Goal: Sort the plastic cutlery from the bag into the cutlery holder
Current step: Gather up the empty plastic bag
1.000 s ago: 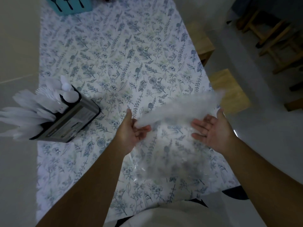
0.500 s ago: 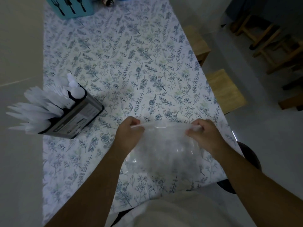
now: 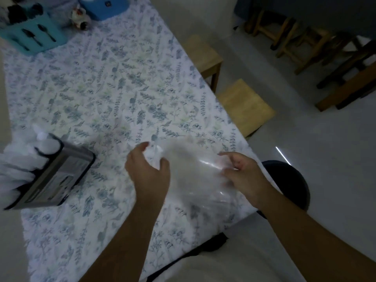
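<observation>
A clear plastic bag (image 3: 195,176) lies blurred between my hands at the table's near right corner; I see no cutlery in it. My left hand (image 3: 148,171) grips the bag's left edge between thumb and curled fingers. My right hand (image 3: 242,174) pinches its right side, index finger pointing left. The silver cutlery holder (image 3: 59,176) with a black rim stands at the left, and white plastic cutlery (image 3: 18,161) sticks out of its top toward the left.
The table wears a floral cloth (image 3: 114,94). A teal cutlery box (image 3: 32,37), a blue container (image 3: 103,6) and a small figurine (image 3: 80,18) stand at the far end. Two wooden stools (image 3: 246,106) and a black stool (image 3: 289,184) are on the right.
The bag went from held up and stretched between both hands to lowered and crumpled on the table. Both hands shifted their hold on its sides; the view tilted upward.
</observation>
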Tool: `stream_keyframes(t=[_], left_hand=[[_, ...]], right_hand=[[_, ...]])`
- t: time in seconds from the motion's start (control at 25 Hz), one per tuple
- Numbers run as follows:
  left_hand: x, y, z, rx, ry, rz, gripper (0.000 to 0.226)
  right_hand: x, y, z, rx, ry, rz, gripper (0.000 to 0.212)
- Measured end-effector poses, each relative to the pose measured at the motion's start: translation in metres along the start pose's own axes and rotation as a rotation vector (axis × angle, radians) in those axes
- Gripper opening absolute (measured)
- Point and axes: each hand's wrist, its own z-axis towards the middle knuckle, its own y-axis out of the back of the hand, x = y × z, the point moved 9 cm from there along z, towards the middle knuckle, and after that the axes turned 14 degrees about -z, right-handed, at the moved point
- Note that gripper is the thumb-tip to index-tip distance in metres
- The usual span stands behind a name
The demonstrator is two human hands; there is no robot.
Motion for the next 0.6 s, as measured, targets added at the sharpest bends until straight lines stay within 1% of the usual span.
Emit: stream_keyframes(t=[0.04, 0.08, 0.12, 0.16, 0.2, 0.24, 0.36, 0.4, 0.44, 0.48, 0.52, 0.6], left_hand=[[-0.022, -0.03, -0.012, 0.135, -0.112, -0.002, 0.039], [-0.036, -0.066, -0.028, 0.32, -0.178, 0.0, 0.032], [-0.044, -0.106, -0.046, 0.514, -0.223, 0.038, 0.03], [-0.049, -0.142, -0.065, 0.665, -0.252, 0.1, 0.032], [-0.053, -0.18, -0.084, 0.789, -0.267, 0.151, 0.035], [-0.054, -0.214, -0.1, 0.88, -0.302, 0.231, 0.039], [-0.059, -0.308, -0.153, 1.188, -0.482, 0.486, 0.046], [-0.061, -0.337, -0.17, 1.319, -0.425, 0.516, 0.045], [-0.06, -0.363, -0.184, 1.412, -0.367, 0.516, 0.043], [-0.058, -0.385, -0.195, 1.485, -0.27, 0.503, 0.04], [-0.052, -0.408, -0.204, 1.545, -0.173, 0.497, 0.037], [-0.025, -0.448, -0.218, 1.608, 0.004, 0.512, 0.037]], right_hand=[[-0.002, 0.019, -0.003, -0.087, 0.008, 0.08, 0.042], [-0.004, 0.036, -0.007, -0.149, 0.021, 0.131, 0.039], [-0.009, 0.054, -0.011, -0.194, 0.03, 0.152, 0.036], [-0.018, 0.073, -0.015, -0.23, 0.037, 0.158, 0.035], [-0.031, 0.096, -0.021, -0.267, 0.03, 0.167, 0.035], [-0.043, 0.116, -0.029, -0.298, 0.019, 0.173, 0.036], [-0.088, 0.18, -0.057, -0.436, -0.045, 0.074, 0.042], [-0.107, 0.201, -0.067, -0.489, -0.088, 0.067, 0.044], [-0.129, 0.218, -0.074, -0.532, -0.137, 0.092, 0.045], [-0.153, 0.231, -0.076, -0.57, -0.187, 0.101, 0.046], [-0.174, 0.243, -0.075, -0.612, -0.237, 0.089, 0.046], [-0.228, 0.255, -0.056, -0.638, -0.34, 0.046, 0.043]])
